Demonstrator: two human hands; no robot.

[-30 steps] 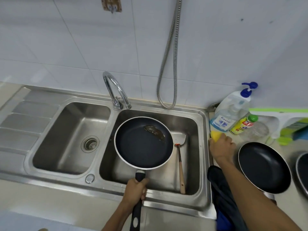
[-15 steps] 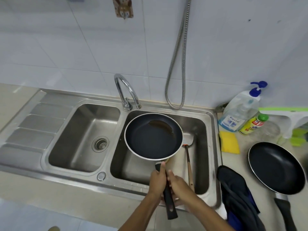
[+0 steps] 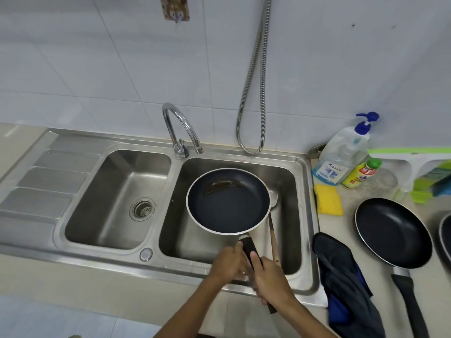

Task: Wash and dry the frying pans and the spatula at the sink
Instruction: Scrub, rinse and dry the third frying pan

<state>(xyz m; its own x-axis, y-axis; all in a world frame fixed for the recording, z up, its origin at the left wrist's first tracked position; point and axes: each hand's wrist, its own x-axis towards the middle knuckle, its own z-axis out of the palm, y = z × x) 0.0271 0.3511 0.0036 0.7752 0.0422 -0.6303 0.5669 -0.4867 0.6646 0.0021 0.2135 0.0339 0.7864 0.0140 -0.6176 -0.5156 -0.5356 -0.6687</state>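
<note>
over the right basin, your left hand and right hand both grip the handle. the pan juts out just beyond your knuckles.

This is a home kitchen. A steel double sink and tap sit below white wall tiles, beside a soap bottle
</note>
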